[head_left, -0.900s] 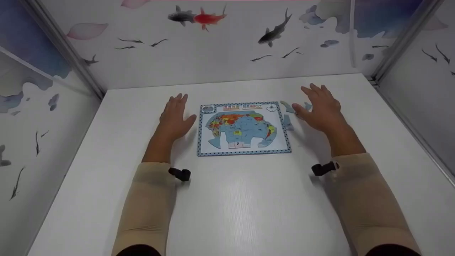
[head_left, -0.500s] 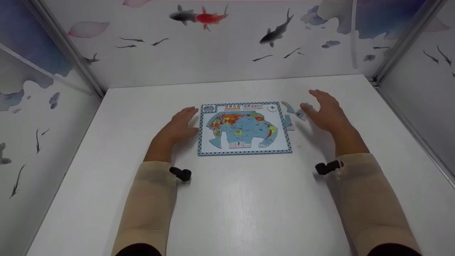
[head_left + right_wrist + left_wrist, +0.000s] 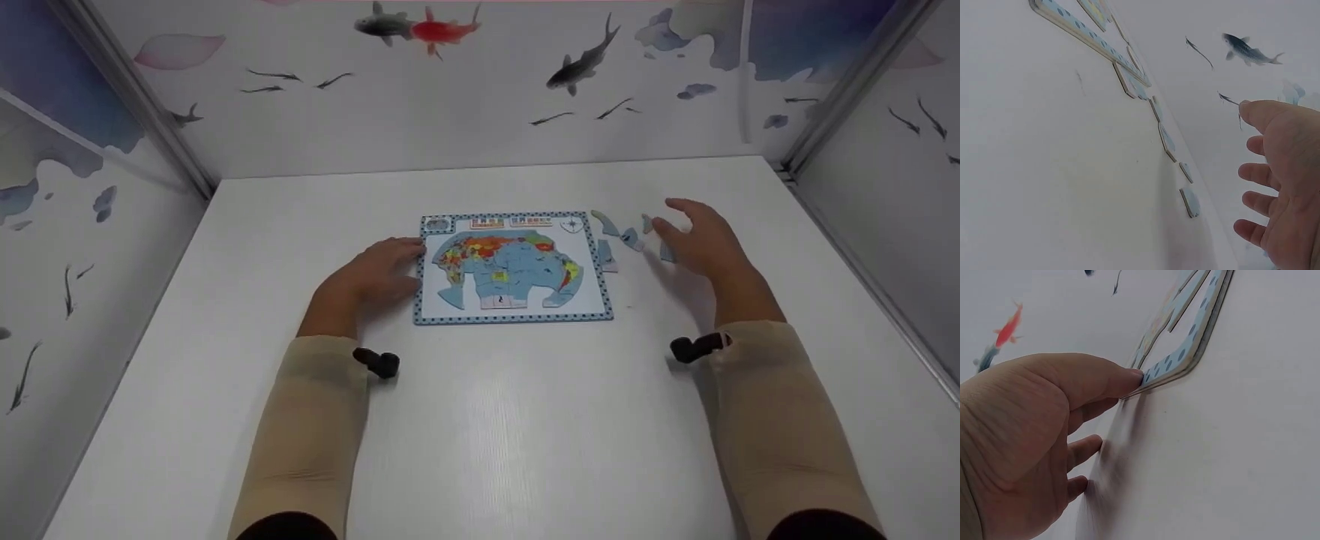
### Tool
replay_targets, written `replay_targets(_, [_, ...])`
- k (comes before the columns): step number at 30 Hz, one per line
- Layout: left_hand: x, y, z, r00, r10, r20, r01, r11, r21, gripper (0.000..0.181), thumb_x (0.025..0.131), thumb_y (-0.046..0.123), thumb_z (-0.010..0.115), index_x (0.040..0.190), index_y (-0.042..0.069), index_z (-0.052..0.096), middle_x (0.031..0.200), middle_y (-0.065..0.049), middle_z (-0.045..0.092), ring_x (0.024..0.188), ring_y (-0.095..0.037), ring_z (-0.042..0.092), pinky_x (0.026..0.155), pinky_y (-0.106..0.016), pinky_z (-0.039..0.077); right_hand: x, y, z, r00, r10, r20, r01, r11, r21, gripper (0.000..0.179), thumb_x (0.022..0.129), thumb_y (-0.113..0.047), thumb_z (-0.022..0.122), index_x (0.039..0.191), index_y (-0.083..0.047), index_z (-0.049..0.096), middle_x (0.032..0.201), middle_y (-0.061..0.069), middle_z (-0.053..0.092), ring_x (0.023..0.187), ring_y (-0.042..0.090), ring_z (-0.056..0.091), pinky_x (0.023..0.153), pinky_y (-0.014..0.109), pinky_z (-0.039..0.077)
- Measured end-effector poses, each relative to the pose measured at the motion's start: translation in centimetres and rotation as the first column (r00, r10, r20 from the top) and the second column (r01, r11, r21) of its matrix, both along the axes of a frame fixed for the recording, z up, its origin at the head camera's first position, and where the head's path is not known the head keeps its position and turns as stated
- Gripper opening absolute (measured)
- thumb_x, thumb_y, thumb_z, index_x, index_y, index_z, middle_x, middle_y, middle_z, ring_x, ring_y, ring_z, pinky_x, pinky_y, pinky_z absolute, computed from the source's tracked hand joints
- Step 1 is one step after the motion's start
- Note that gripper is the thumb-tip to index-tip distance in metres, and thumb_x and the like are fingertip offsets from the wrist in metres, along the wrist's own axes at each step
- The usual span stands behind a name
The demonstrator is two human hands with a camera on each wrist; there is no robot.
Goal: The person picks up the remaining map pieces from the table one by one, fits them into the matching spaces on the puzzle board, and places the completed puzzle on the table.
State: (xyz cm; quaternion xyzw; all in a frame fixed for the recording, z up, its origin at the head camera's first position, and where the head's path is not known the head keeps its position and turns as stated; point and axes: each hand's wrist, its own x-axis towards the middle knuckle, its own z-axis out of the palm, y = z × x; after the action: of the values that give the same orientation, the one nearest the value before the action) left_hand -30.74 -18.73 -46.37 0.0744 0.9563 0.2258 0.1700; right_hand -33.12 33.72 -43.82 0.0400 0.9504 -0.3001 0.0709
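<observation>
A flat jigsaw board (image 3: 517, 319) with a blue dotted border lies on the table. An elephant-shaped world map (image 3: 525, 262) made of fitted pieces fills much of it, with gaps along its lower part. My left hand (image 3: 364, 279) touches the board's left edge, its thumb tip at the dotted border (image 3: 1175, 360) in the left wrist view. To the board's right, several loose puzzle pieces (image 3: 631, 239) are scattered, seen nearly edge-on as thin pieces (image 3: 1167, 143) in the right wrist view. Over them hovers my right hand (image 3: 709, 240), fingers spread and holding nothing.
The white table (image 3: 487, 420) runs back to a wall (image 3: 465, 112) printed with fish and petals. Side panels with metal corner posts stand to the left and right. Each sleeve cuff carries a small black camera (image 3: 379, 363).
My left hand has come down and right to the board's left edge. My right hand has shifted right and lowered, uncovering more loose pieces. The board stays in place.
</observation>
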Motion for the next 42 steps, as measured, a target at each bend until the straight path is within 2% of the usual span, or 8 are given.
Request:
replay_targets(6, [-0.1, 0.0, 0.0, 1.000, -0.006, 0.004, 0.006, 1.000, 0.003, 0.072, 0.100, 0.040, 0.067, 0.165, 0.045, 0.037, 0.179, 0.014, 0.023, 0.171, -0.024, 0.010, 0.137, -0.058, 0.015, 0.1, 1.7, -0.9, 0.999, -0.017, 0.045, 0.017, 1.000, 0.003, 0.080, 0.107, -0.067, 0.045, 0.170, -0.020, 0.029, 0.173, 0.017, 0.035, 0.157, 0.045, 0.034, 0.126, 0.070, 0.032])
replay_targets(15, [-0.2, 0.3, 0.2, 0.999, 0.029, 0.019, -0.030, 0.999, 0.019, 0.072, 0.099, 0.038, 0.069, 0.164, 0.047, 0.038, 0.178, 0.015, 0.025, 0.171, -0.025, 0.011, 0.137, -0.060, 0.016, 0.2, 2.1, -1.5, 0.992, -0.033, 0.122, 0.033, 0.999, -0.002, 0.082, 0.103, -0.056, 0.064, 0.168, -0.016, 0.035, 0.164, 0.022, 0.043, 0.147, 0.047, 0.043, 0.124, 0.069, 0.038])
replay_targets(20, [0.1, 0.3, 0.3, 0.999, 0.048, 0.015, -0.049, 0.999, 0.023, 0.072, 0.099, 0.039, 0.070, 0.164, 0.047, 0.039, 0.178, 0.016, 0.025, 0.171, -0.024, 0.010, 0.137, -0.059, 0.017, 0.2, 2.2, -1.6, 0.988, -0.020, 0.153, 0.019, 1.000, 0.005, 0.083, 0.099, -0.052, 0.071, 0.166, -0.013, 0.039, 0.162, 0.025, 0.044, 0.142, 0.047, 0.046, 0.123, 0.068, 0.039])
replay_targets(29, [0.3, 0.3, 0.3, 0.999, 0.042, 0.012, -0.043, 0.999, 0.027, 0.070, 0.100, 0.039, 0.069, 0.164, 0.045, 0.040, 0.178, 0.015, 0.025, 0.171, -0.024, 0.011, 0.137, -0.059, 0.017, 0.6, 1.9, -1.4, 0.989, 0.012, 0.148, -0.014, 1.000, 0.013, 0.078, 0.100, -0.048, 0.071, 0.162, -0.010, 0.043, 0.159, 0.026, 0.045, 0.139, 0.046, 0.047, 0.123, 0.068, 0.040])
replay_targets(38, [0.2, 0.4, 0.2, 1.000, 0.029, -0.002, -0.029, 0.999, 0.014, 0.071, 0.100, 0.037, 0.069, 0.165, 0.043, 0.039, 0.178, 0.015, 0.025, 0.171, -0.024, 0.012, 0.137, -0.059, 0.017, 0.4, 1.7, -1.7, 0.988, -0.030, 0.154, 0.031, 1.000, -0.005, 0.068, 0.101, -0.045, 0.071, 0.157, -0.013, 0.049, 0.154, 0.023, 0.049, 0.136, 0.044, 0.048, 0.122, 0.066, 0.041])
replay_targets(42, [0.3, 0.5, 0.2, 1.000, 0.018, -0.010, -0.018, 1.000, 0.008, 0.071, 0.101, 0.037, 0.068, 0.165, 0.041, 0.039, 0.178, 0.016, 0.026, 0.171, -0.023, 0.013, 0.137, -0.058, 0.018, 0.4, 1.9, -1.9, 0.986, -0.043, 0.158, 0.047, 0.999, -0.019, 0.074, 0.101, -0.046, 0.071, 0.162, -0.014, 0.044, 0.155, 0.023, 0.048, 0.137, 0.044, 0.047, 0.123, 0.067, 0.040])
